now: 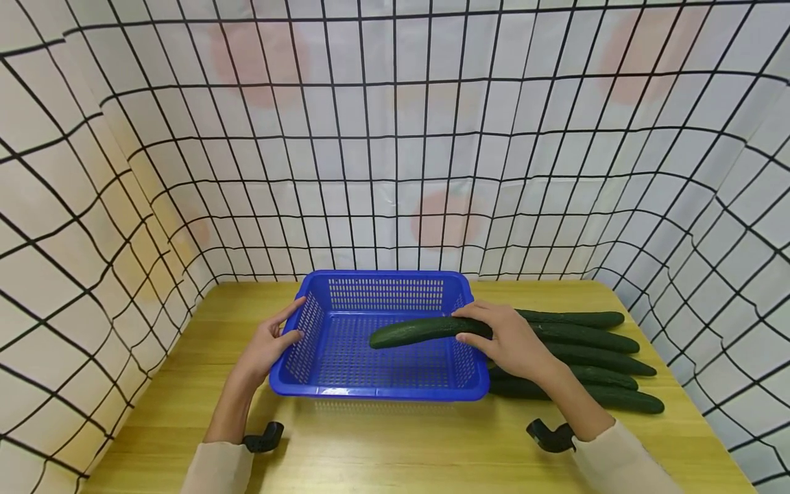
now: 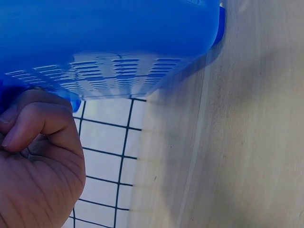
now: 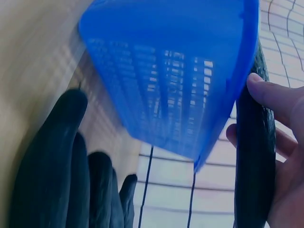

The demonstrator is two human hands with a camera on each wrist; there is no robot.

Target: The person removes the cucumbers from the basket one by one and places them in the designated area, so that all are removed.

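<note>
A blue plastic basket (image 1: 379, 392) with slotted walls stands on the table, its inside bare of produce. My left hand (image 1: 267, 348) grips the basket's left rim, thumb and fingers bent over it; the left wrist view shows the curled fingers (image 2: 45, 118) at the rim. Between thumb and fingers, my right hand (image 1: 509, 339) holds a long dark green cucumber (image 1: 413, 332) over the basket's right rim. The cucumber's free end reaches out above the middle of the basket. In the right wrist view the held cucumber (image 3: 255, 156) runs alongside the basket's rim.
Several more cucumbers (image 1: 607, 355) lie side by side on the wooden table (image 1: 395, 453), right of the basket and partly behind my right forearm. A black wire grid (image 1: 395, 137) with white sheeting behind it encloses the back and sides.
</note>
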